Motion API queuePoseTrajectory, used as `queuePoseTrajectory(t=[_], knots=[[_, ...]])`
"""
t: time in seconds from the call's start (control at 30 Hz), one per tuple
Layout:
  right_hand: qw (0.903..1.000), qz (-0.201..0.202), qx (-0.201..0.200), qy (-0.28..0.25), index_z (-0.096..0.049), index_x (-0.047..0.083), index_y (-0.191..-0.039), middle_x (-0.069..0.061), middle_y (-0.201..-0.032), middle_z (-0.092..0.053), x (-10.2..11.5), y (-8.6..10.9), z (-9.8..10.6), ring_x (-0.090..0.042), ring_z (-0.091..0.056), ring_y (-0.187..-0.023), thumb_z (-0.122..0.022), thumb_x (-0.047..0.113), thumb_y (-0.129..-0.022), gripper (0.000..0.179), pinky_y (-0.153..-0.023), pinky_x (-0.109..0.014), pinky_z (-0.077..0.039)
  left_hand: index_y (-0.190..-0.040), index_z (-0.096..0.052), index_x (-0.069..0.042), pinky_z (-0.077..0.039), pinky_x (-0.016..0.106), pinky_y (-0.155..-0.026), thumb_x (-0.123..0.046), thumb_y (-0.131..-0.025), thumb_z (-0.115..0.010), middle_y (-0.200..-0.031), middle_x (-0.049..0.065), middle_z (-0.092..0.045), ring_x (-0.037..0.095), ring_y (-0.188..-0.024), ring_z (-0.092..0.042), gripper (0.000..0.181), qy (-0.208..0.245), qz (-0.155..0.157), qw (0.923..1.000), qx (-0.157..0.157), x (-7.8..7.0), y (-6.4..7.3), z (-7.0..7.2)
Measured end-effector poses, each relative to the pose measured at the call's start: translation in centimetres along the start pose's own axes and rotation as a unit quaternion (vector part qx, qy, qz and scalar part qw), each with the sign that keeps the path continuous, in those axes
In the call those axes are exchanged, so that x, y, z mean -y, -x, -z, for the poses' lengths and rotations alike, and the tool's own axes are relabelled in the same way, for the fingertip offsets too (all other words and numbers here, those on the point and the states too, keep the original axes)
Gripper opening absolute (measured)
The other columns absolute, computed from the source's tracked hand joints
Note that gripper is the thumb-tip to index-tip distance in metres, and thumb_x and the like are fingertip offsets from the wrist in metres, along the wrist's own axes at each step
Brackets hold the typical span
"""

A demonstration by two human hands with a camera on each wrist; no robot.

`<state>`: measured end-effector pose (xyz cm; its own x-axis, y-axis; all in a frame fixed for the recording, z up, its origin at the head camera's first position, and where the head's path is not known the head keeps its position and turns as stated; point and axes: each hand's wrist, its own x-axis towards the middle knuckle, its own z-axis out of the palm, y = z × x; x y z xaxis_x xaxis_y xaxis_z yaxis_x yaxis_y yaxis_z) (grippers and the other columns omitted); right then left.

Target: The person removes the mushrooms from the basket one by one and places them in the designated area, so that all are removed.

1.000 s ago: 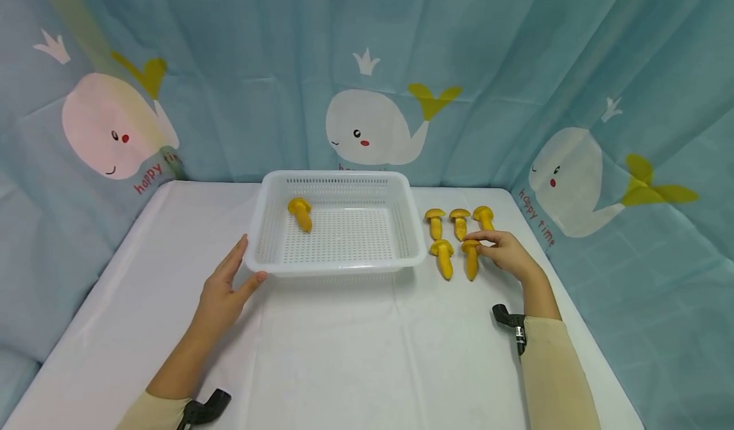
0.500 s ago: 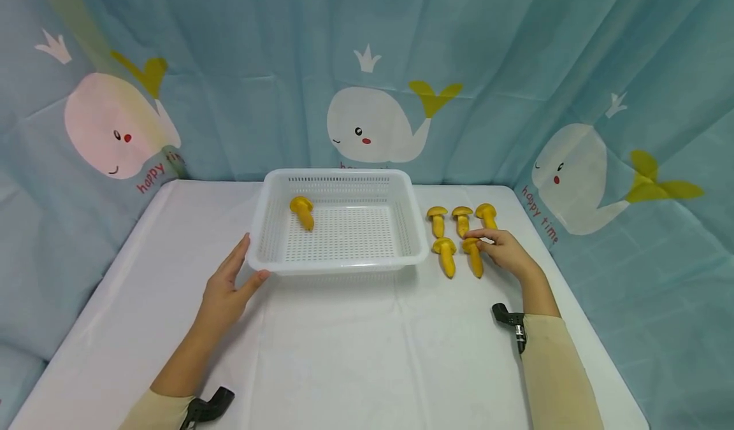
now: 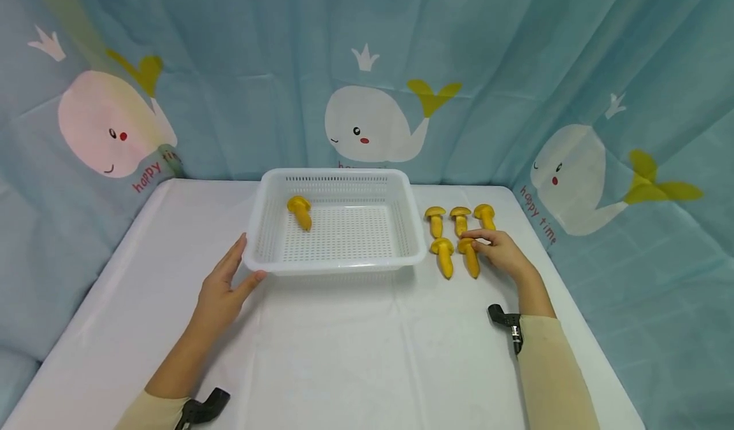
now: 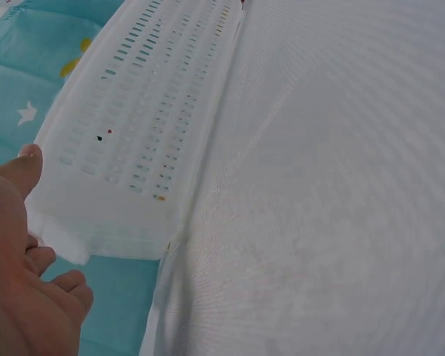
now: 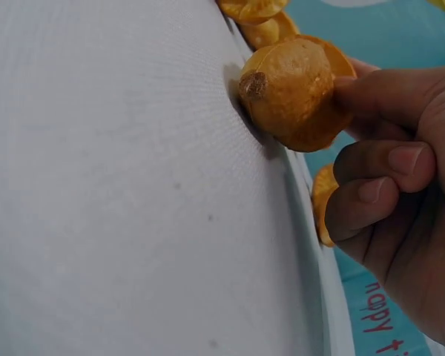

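Observation:
In the head view my right hand (image 3: 504, 257) pinches the cap of a yellow mushroom (image 3: 472, 263) between thumb and fingers. The right wrist view shows this mushroom (image 5: 285, 93) end-on, its stem tip toward the camera, close over the white cloth; my other fingers curl beneath. A white perforated plastic basket (image 3: 338, 268) stands at the centre back. One mushroom (image 3: 300, 212) lies inside it, toward the left. My left hand (image 3: 220, 299) rests at the basket's front left corner, thumb at the front rim and straight fingers along the left side.
Beside the held mushroom lies another mushroom (image 3: 444, 259). Behind them is a row of three: a left one (image 3: 436, 221), a middle one (image 3: 460, 220) and a right one (image 3: 485, 216). A blue whale-print curtain (image 3: 493, 48) surrounds the white table (image 3: 344, 353).
The mushroom in my right hand has shifted slightly left toward its neighbour, and its stem now slants to the right. My left hand stays at the basket corner.

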<state>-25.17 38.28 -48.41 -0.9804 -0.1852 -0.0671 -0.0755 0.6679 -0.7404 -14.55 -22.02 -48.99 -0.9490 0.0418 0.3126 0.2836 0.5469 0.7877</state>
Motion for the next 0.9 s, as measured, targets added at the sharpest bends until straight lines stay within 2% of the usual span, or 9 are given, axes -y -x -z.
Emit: queuePoseTrajectory(t=[0.1,0.2,0.3,0.43,0.57,0.67,0.8,0.9], knots=[[0.9998,-0.009,-0.004,0.016,-0.07,0.016,-0.131,-0.013,-0.142,-0.061,-0.12,0.19,-0.05,-0.031,-0.046,-0.129,-0.062,0.03,-0.104,0.031,-0.092,-0.04,-0.045,-0.163,-0.027,-0.027,-0.024,-0.001,-0.108,-0.016,-0.092,-0.078,-0.168,-0.006,-0.026,0.024,-0.154,-0.029,0.088,-0.002,-0.009,1.0,-0.003,-0.03,-0.18,-0.02],[0.9995,-0.018,-0.01,0.024,-0.07,0.018,-0.131,-0.012,-0.141,-0.061,-0.21,0.25,0.02,-0.028,-0.048,-0.114,-0.063,0.03,-0.104,0.031,-0.077,-0.032,-0.045,-0.163,-0.028,-0.025,-0.024,-0.002,-0.107,-0.017,-0.092,-0.079,-0.168,-0.004,-0.027,0.023,-0.154,-0.029,0.087,-0.007,-0.01,0.9999,-0.005,-0.09,-0.33,-0.01],[0.9995,-0.02,-0.011,0.021,-0.07,0.018,-0.13,-0.011,-0.138,-0.062,-0.18,0.18,0.09,-0.027,-0.049,-0.102,-0.063,0.028,-0.104,0.029,-0.069,-0.028,-0.046,-0.163,-0.028,-0.027,-0.025,-0.002,-0.106,-0.017,-0.092,-0.079,-0.168,-0.002,-0.028,0.027,-0.153,-0.031,0.088,-0.008,-0.004,1.0,-0.005,-0.13,-0.27,0.01],[0.9997,-0.018,-0.009,0.014,-0.071,0.018,-0.129,-0.011,-0.135,-0.063,-0.04,0.02,0.12,-0.028,-0.05,-0.096,-0.063,0.027,-0.104,0.028,-0.066,-0.028,-0.045,-0.163,-0.028,-0.029,-0.025,-0.001,-0.106,-0.018,-0.092,-0.079,-0.168,-0.001,-0.029,0.032,-0.152,-0.033,0.089,-0.008,0.002,0.9999,-0.006,-0.03,-0.11,0.03],[0.9996,-0.017,-0.01,0.019,-0.071,0.018,-0.13,-0.011,-0.136,-0.063,-0.07,-0.09,0.18,-0.028,-0.05,-0.098,-0.063,0.026,-0.104,0.028,-0.064,-0.028,-0.044,-0.163,-0.028,-0.028,-0.025,0.0,-0.107,-0.018,-0.091,-0.079,-0.168,-0.001,-0.029,0.028,-0.153,-0.031,0.089,-0.011,-0.003,0.9999,-0.01,0.09,-0.18,-0.08],[0.9994,-0.018,-0.014,0.024,-0.07,0.018,-0.13,-0.011,-0.138,-0.062,-0.16,-0.1,0.22,-0.028,-0.049,-0.105,-0.062,0.024,-0.104,0.028,-0.068,-0.029,-0.044,-0.163,-0.028,-0.029,-0.025,0.0,-0.107,-0.018,-0.091,-0.079,-0.168,-0.005,-0.028,0.024,-0.154,-0.03,0.089,-0.01,-0.004,0.9999,-0.011,0.06,-0.2,-0.14],[0.9992,-0.021,-0.019,0.028,-0.069,0.016,-0.131,-0.013,-0.139,-0.062,-0.23,-0.02,0.22,-0.029,-0.049,-0.112,-0.061,0.025,-0.105,0.029,-0.078,-0.033,-0.044,-0.162,-0.028,-0.03,-0.026,-0.001,-0.107,-0.017,-0.091,-0.08,-0.167,-0.009,-0.027,0.024,-0.154,-0.03,0.089,-0.002,-0.005,0.9999,-0.009,-0.12,-0.06,-0.03],[0.9992,-0.023,-0.019,0.025,-0.068,0.016,-0.133,-0.013,-0.141,-0.061,-0.25,0.07,0.28,-0.03,-0.049,-0.123,-0.06,0.027,-0.105,0.031,-0.092,-0.04,-0.045,-0.162,-0.029,-0.03,-0.026,-0.001,-0.107,-0.015,-0.09,-0.08,-0.167,-0.009,-0.028,0.021,-0.154,-0.029,0.09,0.003,-0.012,0.9999,-0.01,-0.06,-0.05,-0.02]])
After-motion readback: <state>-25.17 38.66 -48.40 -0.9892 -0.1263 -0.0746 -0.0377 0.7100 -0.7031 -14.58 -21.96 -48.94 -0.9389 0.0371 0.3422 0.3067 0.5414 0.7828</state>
